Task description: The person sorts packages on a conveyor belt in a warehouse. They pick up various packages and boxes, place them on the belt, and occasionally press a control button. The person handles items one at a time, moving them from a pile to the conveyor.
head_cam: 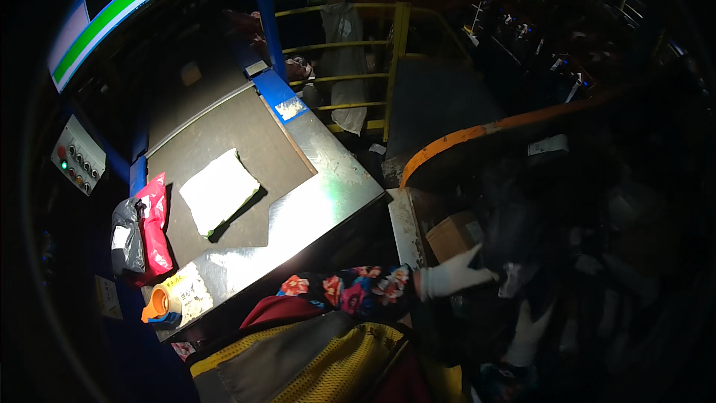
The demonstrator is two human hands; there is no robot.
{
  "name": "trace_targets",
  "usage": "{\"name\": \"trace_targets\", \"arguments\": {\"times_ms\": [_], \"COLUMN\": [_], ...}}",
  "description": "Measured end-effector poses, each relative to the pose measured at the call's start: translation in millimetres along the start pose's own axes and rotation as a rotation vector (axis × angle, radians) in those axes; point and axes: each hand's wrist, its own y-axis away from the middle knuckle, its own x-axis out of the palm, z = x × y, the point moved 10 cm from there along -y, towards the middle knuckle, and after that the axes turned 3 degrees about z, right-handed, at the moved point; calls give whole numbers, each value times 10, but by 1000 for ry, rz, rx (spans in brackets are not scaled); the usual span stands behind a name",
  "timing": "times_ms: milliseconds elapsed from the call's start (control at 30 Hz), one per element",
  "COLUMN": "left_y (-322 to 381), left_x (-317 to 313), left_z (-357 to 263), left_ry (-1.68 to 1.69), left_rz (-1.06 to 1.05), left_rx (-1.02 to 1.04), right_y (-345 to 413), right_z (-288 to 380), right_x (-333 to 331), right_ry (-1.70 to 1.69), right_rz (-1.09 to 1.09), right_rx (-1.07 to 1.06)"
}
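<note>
My left hand [456,278], in a white glove below a floral sleeve, reaches right with thumb and fingers apart. Its fingertips are beside a dark, label-bearing parcel [509,281]; whether they grip it is lost in shadow. Lower right, my right hand [528,333], also gloved, is blurred with thumb and fingers spread near the same parcel. Just above my left hand sits a brown cardboard box [454,237]. On the lit belt to the left lies a white parcel [219,193]. A red plastic parcel [155,229] and a dark grey bag [128,238] lean at its left side.
A metal-edged conveyor table [313,196] bears an orange tape roll [156,303] at its near corner. Farther left are a control panel [78,155] and a screen [100,28]. Yellow railings [396,67] and a curved orange rim [447,140] bound the right side.
</note>
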Motion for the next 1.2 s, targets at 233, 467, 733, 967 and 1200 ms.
{"name": "trace_targets", "arguments": {"times_ms": [233, 467, 733, 967, 1200], "left_y": [450, 598, 618, 475, 301], "left_x": [-696, -651, -559, -507, -735], "left_z": [380, 577, 347, 166, 986], "left_ry": [469, 419, 397, 89, 505], "left_rz": [-131, -118, -53, 65, -15], "left_rx": [-206, -217, -167, 7, -39], "right_y": [-20, -62, 41, 119, -167], "right_z": [-113, -375, -862, -898, -1061], "right_x": [314, 693, -124, 47, -24], "right_ry": [130, -382, 628, 758, 578], "right_rz": [109, 297, 205, 429, 259], "right_rx": [289, 331, 147, 216, 102]}}
